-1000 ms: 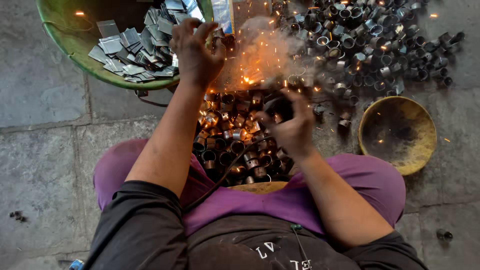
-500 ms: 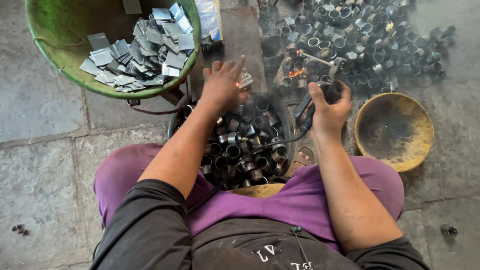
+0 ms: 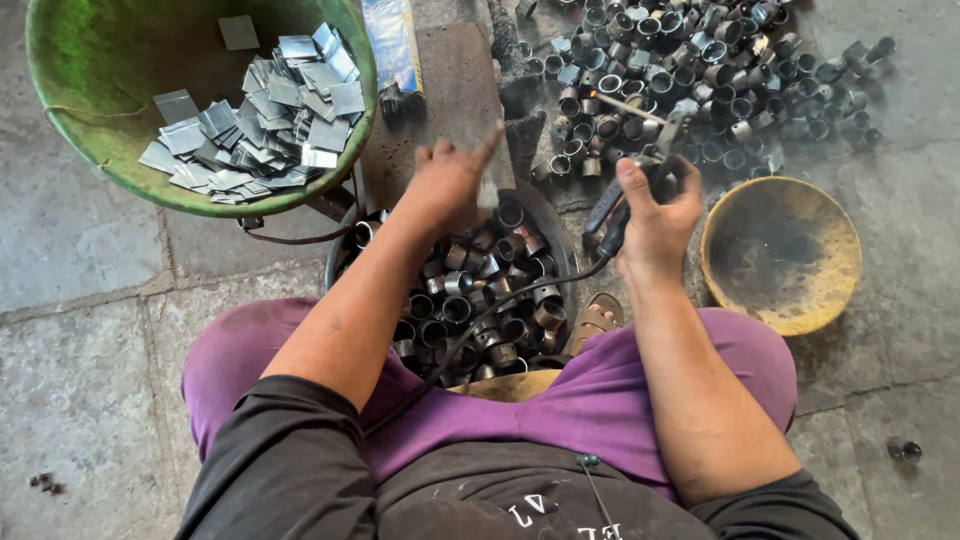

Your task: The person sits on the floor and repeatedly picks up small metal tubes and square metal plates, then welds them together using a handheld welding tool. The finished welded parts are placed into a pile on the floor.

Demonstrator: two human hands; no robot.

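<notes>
My left hand (image 3: 450,180) hovers over a dark pan (image 3: 340,265) full of short metal rings (image 3: 480,300) between my knees, pinching a small metal piece (image 3: 488,192) in its fingertips. My right hand (image 3: 655,215) grips a welding electrode holder (image 3: 640,180) with a thin rod pointing up-left; its black cable runs down across my lap. A green basin (image 3: 90,130) at the upper left holds several flat grey metal plates (image 3: 260,110). No sparks show now.
A heap of finished metal rings (image 3: 690,70) covers the floor at the upper right. An empty yellowish bowl (image 3: 790,250) sits to the right of my right hand. A dark slab (image 3: 440,100) and a blue packet (image 3: 395,45) lie ahead. My sandalled foot (image 3: 595,320) is by the pan.
The welding sparks and smoke have stopped. My left hand has come back from the green basin to above the pan. My right hand has lifted the electrode holder up and to the right.
</notes>
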